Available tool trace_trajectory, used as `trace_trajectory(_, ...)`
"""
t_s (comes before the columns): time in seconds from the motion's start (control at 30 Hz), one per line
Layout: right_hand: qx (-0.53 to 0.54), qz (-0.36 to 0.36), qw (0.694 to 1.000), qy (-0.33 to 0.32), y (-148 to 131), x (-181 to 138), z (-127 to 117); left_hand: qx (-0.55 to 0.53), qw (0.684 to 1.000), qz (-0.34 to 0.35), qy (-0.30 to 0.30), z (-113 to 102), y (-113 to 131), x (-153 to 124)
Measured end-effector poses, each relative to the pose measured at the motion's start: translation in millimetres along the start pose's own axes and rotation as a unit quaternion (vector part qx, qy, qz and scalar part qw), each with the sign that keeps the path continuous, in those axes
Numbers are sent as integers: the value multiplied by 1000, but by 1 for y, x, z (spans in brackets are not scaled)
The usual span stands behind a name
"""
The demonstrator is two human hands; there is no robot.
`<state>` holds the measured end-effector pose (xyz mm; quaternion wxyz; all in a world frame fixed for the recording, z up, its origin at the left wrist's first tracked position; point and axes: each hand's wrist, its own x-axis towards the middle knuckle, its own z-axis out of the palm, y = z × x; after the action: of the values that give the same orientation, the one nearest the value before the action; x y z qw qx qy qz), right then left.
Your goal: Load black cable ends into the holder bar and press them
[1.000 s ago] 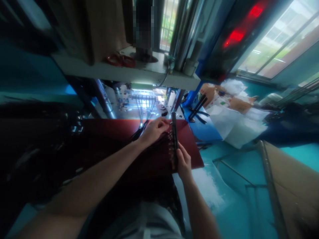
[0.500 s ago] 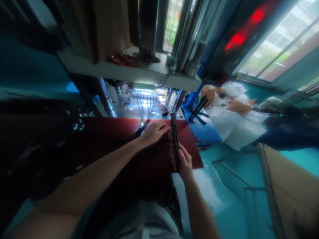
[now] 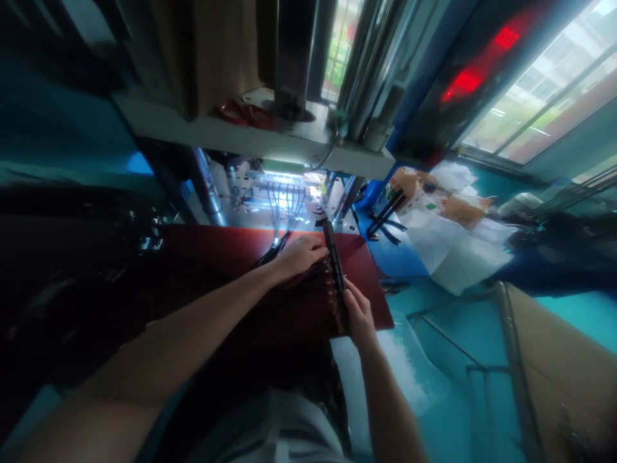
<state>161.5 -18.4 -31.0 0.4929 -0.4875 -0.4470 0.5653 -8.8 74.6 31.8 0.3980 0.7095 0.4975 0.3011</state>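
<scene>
A long dark bar (image 3: 336,263) with a row of small coppery pieces along its left side is held over the red-brown table board (image 3: 371,283). My right hand (image 3: 359,312) is closed round the bar's near end. At the bar's left side, toward its far end, my left hand (image 3: 304,254) has its fingers bent and pressed together; what they pinch, if anything, is too small to make out. Beside that hand, dark cables (image 3: 274,251) lie on the board. Beyond them, thin wires (image 3: 288,209) run into the brightly lit machine bed.
A press machine with a pale crossbeam (image 3: 270,138) stands ahead, red-handled scissors (image 3: 245,114) on top. Dark pliers (image 3: 385,222) rest on the blue surface to the right, near white plastic bags (image 3: 448,238). A cardboard box (image 3: 559,360) stands at the lower right.
The far end of the bar has tilted left, closer to my left hand. My left fingers have closed in and curled more at its side. My right hand keeps its hold.
</scene>
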Motion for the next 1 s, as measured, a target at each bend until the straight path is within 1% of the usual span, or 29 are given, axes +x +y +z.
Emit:
trace_trajectory(0.13,-16,12,1000,-4,-2,0,0,-26,1000,-10,-15,2,-6,4)
trace_trajectory(0.27,-105,1,994,-31,-6,3,2,-34,999,-13,-18,6,-22,12)
trace_trajectory(0.37,-190,5,978,-82,-9,11,3,15,999,-29,-20,11,-40,19)
trace_trajectory(0.43,-228,23,967,-113,-10,17,4,63,997,-38,-26,13,-50,21)
trace_trajectory(0.5,-262,43,956,-126,-12,22,5,105,993,-44,-22,12,-53,21)
trace_trajectory(0.57,-338,37,932,-122,-16,24,8,134,990,-49,0,6,-50,19)
trace_trajectory(0.6,-400,23,909,-119,-19,25,10,149,988,-47,13,1,-48,18)
trace_trajectory(0.63,-474,6,873,-115,-22,24,12,160,986,-43,27,-5,-47,17)
trace_trajectory(0.67,-551,-8,827,-112,-26,24,14,168,984,-39,42,-13,-46,16)
trace_trajectory(0.73,-683,-28,722,-111,-35,23,20,159,983,-36,86,-28,-50,16)
trace_trajectory(0.77,-727,-34,676,-117,-40,24,22,133,984,-43,115,-36,-54,18)
trace_trajectory(0.8,-754,-39,643,-129,-46,26,24,76,984,-65,147,-42,-59,21)
trace_trajectory(0.83,-768,-48,623,-142,-52,29,26,-3,980,-97,175,-48,-65,25)
trace_trajectory(0.87,-769,-57,616,-159,-59,35,27,-90,968,-133,191,-52,-72,30)
trace_trajectory(0.9,-761,-66,622,-172,-65,43,29,-172,951,-167,197,-54,-78,35)
trace_trajectory(0.93,-742,-74,641,-181,-72,54,32,-238,933,-193,191,-55,-83,42)
trace_trajectory(0.97,-707,-79,679,-180,-78,68,35,-285,919,-207,178,-55,-87,48)
trace_trajectory(1.0,-659,-82,727,-171,-82,85,39,-317,911,-209,160,-54,-90,54)
